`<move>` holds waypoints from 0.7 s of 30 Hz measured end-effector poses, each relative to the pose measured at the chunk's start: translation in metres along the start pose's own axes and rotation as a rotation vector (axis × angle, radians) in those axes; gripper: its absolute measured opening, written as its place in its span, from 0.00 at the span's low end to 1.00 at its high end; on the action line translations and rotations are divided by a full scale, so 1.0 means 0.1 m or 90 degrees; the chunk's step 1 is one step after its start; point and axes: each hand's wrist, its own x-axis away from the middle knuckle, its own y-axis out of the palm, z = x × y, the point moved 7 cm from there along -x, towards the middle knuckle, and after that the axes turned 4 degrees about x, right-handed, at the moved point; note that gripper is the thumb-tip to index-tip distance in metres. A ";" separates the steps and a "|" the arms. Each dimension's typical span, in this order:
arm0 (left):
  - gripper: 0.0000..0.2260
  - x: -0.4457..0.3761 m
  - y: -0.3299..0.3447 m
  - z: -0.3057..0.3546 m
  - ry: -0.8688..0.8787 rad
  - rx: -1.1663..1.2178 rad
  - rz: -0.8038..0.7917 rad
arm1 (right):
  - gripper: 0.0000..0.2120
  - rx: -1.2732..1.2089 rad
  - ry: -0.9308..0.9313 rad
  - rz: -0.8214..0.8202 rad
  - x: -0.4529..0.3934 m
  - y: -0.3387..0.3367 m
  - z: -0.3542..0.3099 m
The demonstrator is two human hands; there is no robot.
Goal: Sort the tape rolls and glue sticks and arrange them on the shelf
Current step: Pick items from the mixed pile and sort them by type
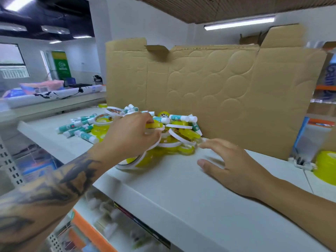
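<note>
**Pulling tape rolls out of the mixed pile**

Left to right. On the left part of the shelf (181, 188) a loose bunch of glue sticks (76, 127) lies flat, teal bodies, white caps, partly apart from the rest. Treat that as your glue zone, I'd say, and keep tape out of it.

Your left hand (127, 135) is over the middle of the pile, fingers curled, gripping a few thin tape rolls (154, 125): a yellow one pinched at the fingertips, white-edged ones under the palm. How many, can't tell, it's blurred. Lift straight up so the rolls hooked under your palm don't drag neighbours along. Don't squeeze; thin rolls probably slip sideways out of a stack.

Just right of that hand, the mixed pile (179, 137): yellow rolls, white-edged rolls, more glue sticks on top at the back, all tangled, touching the cardboard (209, 84).

Your right hand (231, 166) is released, fingers spread and relaxed, low over bare shelf just beside the pile, holding nothing. Use it to steady the pile while the left pulls.

Containers: no real one here. The cardboard is a flattened box standing upright as a back wall, holding nothing. Far right, a big yellow roll (325, 169) sits apart at the frame edge.
</note>
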 end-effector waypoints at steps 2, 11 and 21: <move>0.14 0.00 0.05 0.00 0.029 -0.010 0.011 | 0.21 -0.003 0.008 -0.005 0.00 0.01 0.00; 0.09 0.08 -0.02 0.16 0.138 0.091 0.094 | 0.21 -0.005 -0.024 0.035 0.04 -0.09 -0.10; 0.13 0.31 -0.03 0.69 0.272 0.292 0.131 | 0.18 -0.287 -0.007 0.152 0.08 -0.38 -0.28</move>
